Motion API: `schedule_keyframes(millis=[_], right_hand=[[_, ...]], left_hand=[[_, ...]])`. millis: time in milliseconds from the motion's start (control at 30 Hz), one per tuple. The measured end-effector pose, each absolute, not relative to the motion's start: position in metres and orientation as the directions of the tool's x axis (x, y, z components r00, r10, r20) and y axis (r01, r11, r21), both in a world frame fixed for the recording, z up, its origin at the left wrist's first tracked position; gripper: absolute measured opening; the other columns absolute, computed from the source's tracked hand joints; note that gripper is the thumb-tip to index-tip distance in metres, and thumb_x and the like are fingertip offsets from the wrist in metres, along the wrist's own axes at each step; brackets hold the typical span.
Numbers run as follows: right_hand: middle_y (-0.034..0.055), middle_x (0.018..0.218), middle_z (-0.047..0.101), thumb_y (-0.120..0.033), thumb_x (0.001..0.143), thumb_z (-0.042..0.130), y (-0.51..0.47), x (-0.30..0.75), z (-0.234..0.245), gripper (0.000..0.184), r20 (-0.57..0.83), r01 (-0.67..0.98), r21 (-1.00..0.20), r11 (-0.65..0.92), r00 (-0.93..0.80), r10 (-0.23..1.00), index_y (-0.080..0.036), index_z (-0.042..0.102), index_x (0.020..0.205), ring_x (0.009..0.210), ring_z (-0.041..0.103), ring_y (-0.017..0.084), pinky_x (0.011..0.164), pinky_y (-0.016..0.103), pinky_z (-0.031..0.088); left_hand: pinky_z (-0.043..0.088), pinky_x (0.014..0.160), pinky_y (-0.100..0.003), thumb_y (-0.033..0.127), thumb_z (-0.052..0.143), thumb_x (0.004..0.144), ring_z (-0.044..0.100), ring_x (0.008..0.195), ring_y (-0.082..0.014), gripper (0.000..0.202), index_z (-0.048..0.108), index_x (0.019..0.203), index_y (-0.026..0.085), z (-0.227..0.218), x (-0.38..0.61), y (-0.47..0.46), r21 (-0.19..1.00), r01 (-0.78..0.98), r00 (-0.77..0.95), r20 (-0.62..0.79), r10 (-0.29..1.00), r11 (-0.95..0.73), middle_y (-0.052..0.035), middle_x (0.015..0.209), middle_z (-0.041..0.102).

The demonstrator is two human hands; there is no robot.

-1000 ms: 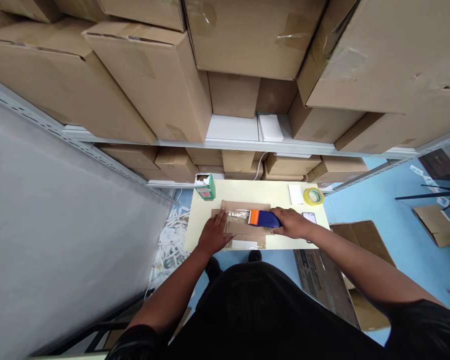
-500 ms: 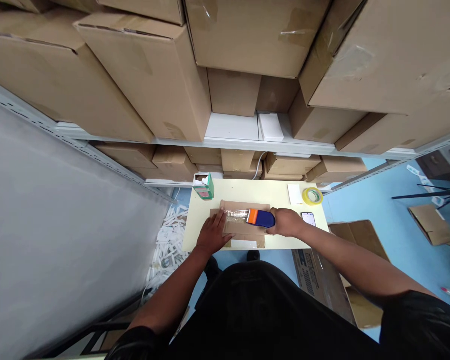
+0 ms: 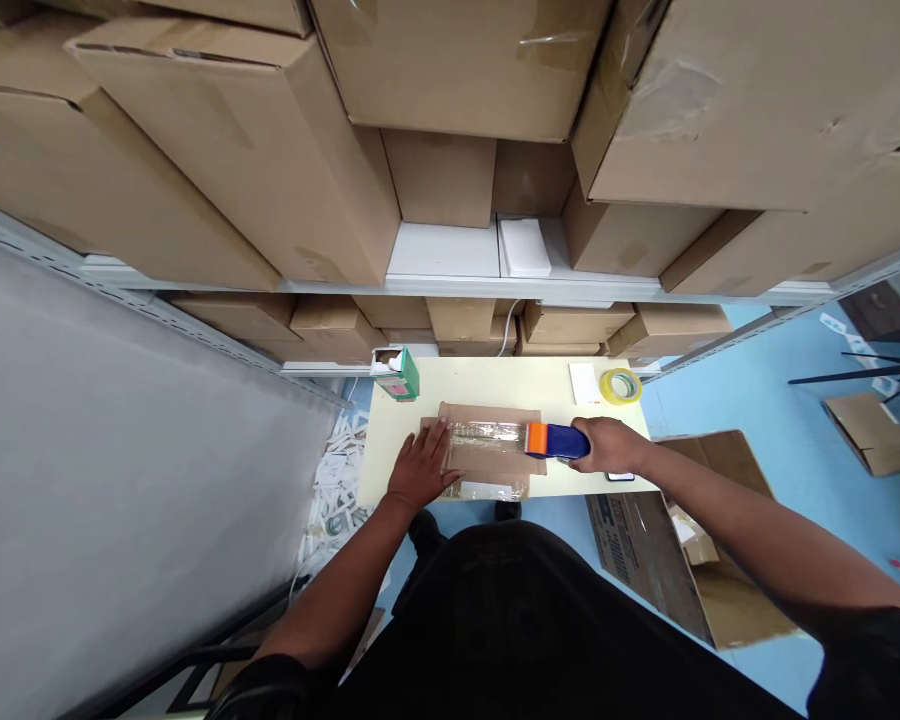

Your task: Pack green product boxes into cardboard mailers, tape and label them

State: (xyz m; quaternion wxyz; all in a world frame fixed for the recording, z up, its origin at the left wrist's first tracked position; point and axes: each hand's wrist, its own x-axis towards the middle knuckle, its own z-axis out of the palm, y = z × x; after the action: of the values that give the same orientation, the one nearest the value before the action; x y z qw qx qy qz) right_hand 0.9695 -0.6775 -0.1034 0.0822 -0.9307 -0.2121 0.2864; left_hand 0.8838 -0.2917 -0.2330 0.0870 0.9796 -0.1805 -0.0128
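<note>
A small cardboard box (image 3: 487,462) lies on the pale yellow table (image 3: 495,385). My left hand (image 3: 420,463) rests flat on the box's left end, fingers spread. In my right hand (image 3: 606,445) is a blue and orange tape dispenser (image 3: 562,440), its orange head at the right edge of the box. A strip of clear tape (image 3: 487,432) runs across the box top from near my left fingers to the dispenser. A white label (image 3: 485,491) shows on the piece of cardboard at the near side.
A green box (image 3: 397,375) with an open top stands at the table's back left. Back right are a yellow tape roll (image 3: 620,386) and white paper (image 3: 584,384). A phone (image 3: 620,477) is partly under my right hand. Shelves of cartons (image 3: 457,70) rise beyond; an open carton (image 3: 735,590) sits at right.
My right hand has moved the tape dispenser to the right, from mid-box to its right edge, and the tape strip is longer. My left hand stays on the box.
</note>
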Motion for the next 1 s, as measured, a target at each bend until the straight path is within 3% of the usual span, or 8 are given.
schedule_keyframes(millis=[200, 333, 500, 667, 833, 1000], right_hand=[[0.0099, 0.098, 0.075, -0.052, 0.072, 0.076, -0.730, 0.969, -0.100, 0.045, -0.532, 0.305, -0.297, -0.905, 0.734, 0.422, -0.022, 0.065, 0.103, 0.088, 0.069, 0.029, 0.071, 0.031, 0.044], [0.0109, 0.101, 0.076, -0.054, 0.073, 0.076, -0.766, 0.966, -0.104, 0.048, -0.576, 0.258, -0.251, -0.933, 0.735, 0.358, -0.022, 0.065, 0.108, 0.089, 0.069, 0.029, 0.071, 0.032, 0.044], [0.0113, 0.099, 0.076, -0.059, 0.074, 0.074, -0.773, 0.968, -0.145, 0.053, -0.602, 0.340, -0.179, -0.923, 0.704, 0.377, -0.021, 0.064, 0.110, 0.092, 0.070, 0.031, 0.073, 0.033, 0.045], [0.0112, 0.098, 0.076, -0.060, 0.074, 0.073, -0.752, 0.975, -0.186, 0.053, -0.619, 0.339, -0.214, -0.916, 0.678, 0.396, -0.022, 0.066, 0.109, 0.092, 0.070, 0.031, 0.074, 0.033, 0.045], [0.0079, 0.097, 0.077, -0.055, 0.068, 0.077, -0.723, 0.984, -0.201, 0.049, -0.671, 0.132, -0.340, -0.931, 0.660, 0.339, -0.022, 0.070, 0.103, 0.084, 0.071, 0.027, 0.067, 0.030, 0.045], [0.0043, 0.063, 0.069, -0.058, 0.055, 0.085, -0.703, 0.973, -0.210, 0.042, -0.797, -0.148, -0.298, -0.943, 0.583, 0.160, -0.020, 0.069, 0.066, 0.066, 0.067, 0.026, 0.061, 0.031, 0.045]], left_hand=[[0.032, 0.117, -0.054, 0.068, 0.042, 0.096, 0.041, 0.146, -0.0400, 0.084, 0.030, 0.164, 0.019, -0.232, 0.884, -0.292, 0.169, -0.337, 0.939, -0.003, -0.343, -0.926, -0.0144, 0.167, 0.030], [0.033, 0.117, -0.053, 0.068, 0.044, 0.096, 0.043, 0.145, -0.0397, 0.085, 0.031, 0.163, 0.017, -0.231, 0.884, -0.293, 0.182, -0.338, 0.939, 0.005, -0.343, -0.923, -0.0158, 0.167, 0.031], [0.033, 0.117, -0.054, 0.068, 0.045, 0.095, 0.044, 0.145, -0.0398, 0.087, 0.031, 0.163, 0.014, -0.232, 0.884, -0.295, 0.215, -0.329, 0.942, 0.005, -0.336, -0.920, -0.0187, 0.166, 0.031], [0.032, 0.120, -0.053, 0.065, 0.050, 0.095, 0.042, 0.147, -0.0390, 0.085, 0.032, 0.162, 0.016, -0.233, 0.884, -0.295, 0.284, -0.316, 0.945, 0.006, -0.328, -0.905, -0.0174, 0.166, 0.031], [0.032, 0.121, -0.050, 0.064, 0.056, 0.092, 0.041, 0.147, -0.0382, 0.088, 0.032, 0.162, 0.016, -0.236, 0.884, -0.295, 0.378, -0.281, 0.954, 0.010, -0.300, -0.882, -0.0170, 0.168, 0.028], [0.033, 0.123, -0.049, 0.061, 0.065, 0.089, 0.035, 0.151, -0.0371, 0.093, 0.030, 0.163, 0.017, -0.240, 0.883, -0.291, 0.478, -0.266, 0.960, 0.047, -0.278, -0.837, -0.0163, 0.169, 0.024]])
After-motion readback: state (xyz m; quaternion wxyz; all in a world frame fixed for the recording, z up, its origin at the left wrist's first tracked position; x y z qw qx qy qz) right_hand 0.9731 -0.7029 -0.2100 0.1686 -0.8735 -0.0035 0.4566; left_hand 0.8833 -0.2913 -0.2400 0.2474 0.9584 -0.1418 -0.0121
